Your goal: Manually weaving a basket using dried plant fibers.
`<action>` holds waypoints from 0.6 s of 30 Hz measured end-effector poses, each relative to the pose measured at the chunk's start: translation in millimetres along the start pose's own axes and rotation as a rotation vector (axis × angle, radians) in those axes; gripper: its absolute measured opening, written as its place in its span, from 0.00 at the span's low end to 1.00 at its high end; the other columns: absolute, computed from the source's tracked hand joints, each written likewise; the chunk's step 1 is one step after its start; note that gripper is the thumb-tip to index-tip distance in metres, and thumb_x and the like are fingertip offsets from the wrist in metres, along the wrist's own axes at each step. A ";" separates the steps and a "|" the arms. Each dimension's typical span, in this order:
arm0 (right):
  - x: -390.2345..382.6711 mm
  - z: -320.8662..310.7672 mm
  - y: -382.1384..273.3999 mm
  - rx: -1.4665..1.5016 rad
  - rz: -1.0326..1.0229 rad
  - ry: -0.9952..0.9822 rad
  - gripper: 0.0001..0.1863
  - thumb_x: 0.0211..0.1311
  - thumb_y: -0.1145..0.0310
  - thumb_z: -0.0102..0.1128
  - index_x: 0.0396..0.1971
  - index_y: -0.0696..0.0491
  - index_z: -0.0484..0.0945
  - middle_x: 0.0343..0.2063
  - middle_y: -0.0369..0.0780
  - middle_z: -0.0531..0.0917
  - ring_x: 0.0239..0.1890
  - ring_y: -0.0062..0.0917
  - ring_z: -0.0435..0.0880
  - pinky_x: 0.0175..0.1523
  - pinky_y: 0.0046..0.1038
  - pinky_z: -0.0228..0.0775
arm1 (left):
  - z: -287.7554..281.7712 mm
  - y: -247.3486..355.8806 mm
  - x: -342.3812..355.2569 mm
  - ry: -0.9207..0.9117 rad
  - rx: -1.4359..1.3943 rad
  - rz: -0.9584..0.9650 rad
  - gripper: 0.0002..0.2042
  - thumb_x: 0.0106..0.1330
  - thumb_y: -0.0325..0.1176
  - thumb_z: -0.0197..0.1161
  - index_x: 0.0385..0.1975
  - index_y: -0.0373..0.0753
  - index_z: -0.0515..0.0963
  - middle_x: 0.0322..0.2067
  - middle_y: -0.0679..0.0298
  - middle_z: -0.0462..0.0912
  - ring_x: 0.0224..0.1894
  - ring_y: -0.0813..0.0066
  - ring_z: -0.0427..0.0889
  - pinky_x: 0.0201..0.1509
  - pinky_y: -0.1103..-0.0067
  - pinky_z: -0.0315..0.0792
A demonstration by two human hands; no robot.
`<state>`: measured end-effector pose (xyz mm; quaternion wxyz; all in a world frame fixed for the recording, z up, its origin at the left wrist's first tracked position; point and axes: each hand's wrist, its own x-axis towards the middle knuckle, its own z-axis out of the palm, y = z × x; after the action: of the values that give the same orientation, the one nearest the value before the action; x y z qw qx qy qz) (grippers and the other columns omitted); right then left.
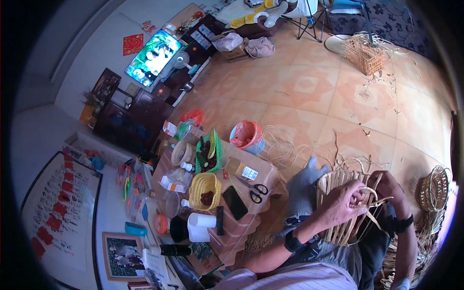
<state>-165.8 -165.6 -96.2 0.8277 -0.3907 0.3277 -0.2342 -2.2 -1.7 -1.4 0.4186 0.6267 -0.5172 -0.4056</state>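
Observation:
A half-woven basket (338,203) of pale flat strips rests on my lap, its rim tilted toward me. My left hand (344,202) lies across the basket's front wall, fingers curled around a loose strip (372,193) near the rim. My right hand (386,186) grips the basket's rim from the far side, partly hidden behind the weave. A dark band sits on each wrist. Loose strip ends stick out above and below the basket.
A low table (251,179) to my left carries scissors (256,189), a dark phone (235,202), a yellow basket (204,190), a green basket (210,153), a white cup (202,220). A finished basket (433,187) sits right; another woven basket (364,54) far away on the tile floor.

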 end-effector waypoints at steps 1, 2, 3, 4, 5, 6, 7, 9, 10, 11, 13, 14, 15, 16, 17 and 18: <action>-3.0 -8.5 7.1 -0.136 -0.245 -0.108 0.08 0.70 0.71 0.66 0.35 0.60 0.81 0.25 0.32 0.82 0.26 0.12 0.77 0.28 0.23 0.69 | -1.7 1.6 -0.9 -0.023 0.018 0.006 0.27 0.62 0.27 0.76 0.59 0.32 0.71 0.42 0.55 0.87 0.46 0.70 0.88 0.53 0.74 0.83; 12.1 -27.3 10.0 -0.141 -0.246 -0.114 0.08 0.70 0.71 0.66 0.35 0.60 0.81 0.25 0.32 0.82 0.26 0.12 0.77 0.28 0.23 0.69 | -1.5 -1.4 -1.5 -0.016 0.018 0.009 0.27 0.62 0.27 0.76 0.59 0.32 0.71 0.42 0.55 0.87 0.46 0.70 0.88 0.53 0.74 0.83; 32.2 -46.3 8.5 -0.564 -0.231 -0.084 0.07 0.70 0.71 0.66 0.35 0.60 0.81 0.23 0.33 0.82 0.24 0.13 0.77 0.26 0.24 0.69 | 0.2 -7.0 0.3 -0.018 -0.044 0.072 0.26 0.61 0.26 0.76 0.57 0.33 0.71 0.40 0.55 0.87 0.46 0.67 0.89 0.51 0.73 0.84; 48.5 -63.2 7.8 -0.986 -0.209 -0.045 0.06 0.69 0.72 0.65 0.35 0.61 0.82 0.21 0.34 0.82 0.22 0.13 0.76 0.24 0.25 0.69 | 2.4 -11.6 2.1 -0.023 -0.106 0.135 0.26 0.59 0.25 0.76 0.55 0.33 0.71 0.39 0.55 0.88 0.46 0.64 0.90 0.50 0.71 0.84; 44.2 -34.8 -9.7 -0.834 -0.013 -0.019 0.05 0.68 0.74 0.64 0.34 0.60 0.83 0.18 0.35 0.80 0.18 0.16 0.77 0.22 0.25 0.68 | 0.0 -18.6 0.7 -0.002 -0.093 0.128 0.26 0.59 0.25 0.76 0.55 0.33 0.71 0.39 0.55 0.88 0.46 0.64 0.90 0.50 0.71 0.84; 61.3 -39.1 2.4 -0.901 -0.095 -0.037 0.05 0.68 0.74 0.62 0.33 0.60 0.83 0.17 0.36 0.80 0.17 0.17 0.77 0.21 0.25 0.67 | -2.3 -25.4 -1.0 0.004 -0.075 0.106 0.25 0.59 0.25 0.76 0.55 0.33 0.72 0.40 0.55 0.89 0.44 0.67 0.90 0.51 0.73 0.83; 69.7 -57.4 3.7 -0.977 -0.184 -0.013 0.06 0.68 0.75 0.60 0.32 0.60 0.82 0.17 0.36 0.80 0.16 0.19 0.77 0.19 0.25 0.67 | -1.9 -23.1 1.2 -0.019 -0.073 0.109 0.25 0.60 0.24 0.76 0.55 0.32 0.73 0.41 0.55 0.89 0.43 0.70 0.89 0.52 0.74 0.83; 87.1 -84.8 4.4 -1.019 -0.174 0.210 0.07 0.67 0.76 0.57 0.29 0.60 0.81 0.16 0.38 0.80 0.15 0.22 0.78 0.17 0.26 0.67 | -3.0 -17.8 -0.5 -0.023 -0.069 0.089 0.23 0.60 0.24 0.76 0.53 0.33 0.73 0.40 0.57 0.89 0.43 0.71 0.89 0.52 0.74 0.83; 101.4 -115.9 9.7 -0.939 -0.158 0.274 0.08 0.68 0.75 0.56 0.27 0.58 0.80 0.15 0.39 0.79 0.13 0.23 0.77 0.15 0.28 0.66 | -1.4 -14.4 1.0 -0.037 -0.072 0.070 0.21 0.60 0.24 0.75 0.51 0.33 0.74 0.38 0.58 0.89 0.43 0.72 0.89 0.51 0.75 0.83; 110.1 -146.8 2.1 -0.887 -0.083 0.246 0.09 0.69 0.71 0.58 0.27 0.57 0.79 0.14 0.38 0.78 0.12 0.22 0.76 0.14 0.27 0.64 | -2.0 -12.8 1.2 -0.043 -0.062 0.072 0.19 0.60 0.25 0.76 0.48 0.33 0.75 0.36 0.58 0.90 0.43 0.73 0.89 0.50 0.75 0.83; 110.6 -207.9 1.0 -0.757 -0.173 0.414 0.11 0.71 0.65 0.60 0.35 0.59 0.77 0.17 0.38 0.79 0.11 0.20 0.74 0.13 0.26 0.62 | -1.6 -6.6 2.7 -0.057 -0.040 0.055 0.19 0.60 0.25 0.76 0.47 0.33 0.75 0.36 0.58 0.90 0.42 0.72 0.90 0.50 0.74 0.83; 103.3 -228.3 -2.5 -0.773 -0.216 0.455 0.13 0.72 0.64 0.60 0.40 0.60 0.76 0.17 0.39 0.80 0.11 0.22 0.75 0.13 0.27 0.63 | -1.7 -4.8 3.1 -0.065 -0.018 0.030 0.18 0.61 0.26 0.76 0.46 0.33 0.75 0.36 0.57 0.90 0.41 0.72 0.90 0.49 0.74 0.83; 90.3 -235.0 -12.2 -0.832 -0.221 0.489 0.12 0.73 0.64 0.60 0.43 0.59 0.76 0.17 0.40 0.79 0.12 0.24 0.75 0.15 0.28 0.65 | -0.6 -3.3 5.9 -0.074 -0.021 0.038 0.18 0.61 0.26 0.76 0.46 0.33 0.75 0.36 0.57 0.90 0.41 0.72 0.90 0.49 0.74 0.83; 79.7 -237.6 -18.4 -0.887 -0.223 0.514 0.13 0.73 0.65 0.61 0.46 0.59 0.75 0.18 0.40 0.78 0.14 0.25 0.76 0.17 0.29 0.66 | 0.3 -3.0 7.3 -0.085 -0.029 0.049 0.18 0.60 0.26 0.76 0.45 0.33 0.74 0.36 0.58 0.89 0.40 0.72 0.90 0.48 0.74 0.83; 76.2 -186.2 -20.8 -0.981 -0.340 0.480 0.10 0.73 0.67 0.60 0.43 0.59 0.75 0.19 0.40 0.77 0.16 0.25 0.76 0.20 0.30 0.67 | -7.7 -11.0 2.7 -0.051 -0.024 0.017 0.18 0.60 0.27 0.76 0.44 0.33 0.74 0.35 0.58 0.89 0.39 0.72 0.89 0.47 0.75 0.83; 38.0 -135.1 -42.1 -1.088 -0.475 0.512 0.08 0.73 0.69 0.59 0.41 0.59 0.75 0.19 0.40 0.77 0.17 0.24 0.76 0.23 0.31 0.68 | -8.2 -11.2 2.9 -0.056 -0.032 0.022 0.18 0.60 0.27 0.76 0.44 0.33 0.74 0.35 0.58 0.89 0.39 0.72 0.89 0.47 0.75 0.83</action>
<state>-243.7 -281.3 -141.1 0.3329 -0.7480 0.4913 -0.2972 9.4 -2.4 -9.5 0.4184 0.6025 -0.5289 -0.4268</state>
